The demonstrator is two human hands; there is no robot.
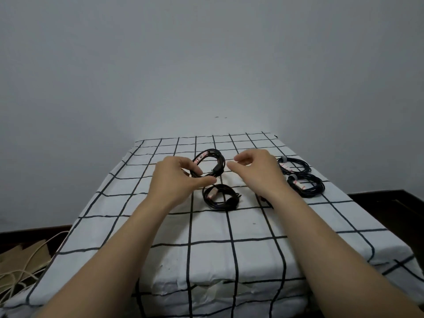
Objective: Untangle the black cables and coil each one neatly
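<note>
1. The left hand (172, 177) is grasping the held cable coil (212, 154). Its thumb and fingers are curling round the near left side of the loop and holding it raised above the bench (358, 222), tilted toward the camera.
2. The right hand (254, 173) is hovering just beside that loop on its right, released. Its fingers are bending loosely, thumb and forefinger are standing apart with nothing showing between them, and it is not touching the cable.
3. A plug end (216, 171) is hanging at the lower right of the held loop, between the two hands. A pale label with pink marks is sitting on the loop's upper left.
4. The second coil (220, 198) is lying flat on the bench, just below the left thumb.
5. The far right coil (294, 165) and the near right coil (306, 185) are lying to the right of the right hand, one behind the other and close together. Each is carrying a grey wrap and a pale label.
6. Something dark is peeking out beneath the right wrist, too hidden to identify.
7. A checked cloth (206, 249), white with black grid lines, is covering the bench, and a plain grey wall (206, 65) is rising behind it.
8. On the floor at the left, pale cords (20, 269) are trailing over brown cardboard (39, 253).
</note>
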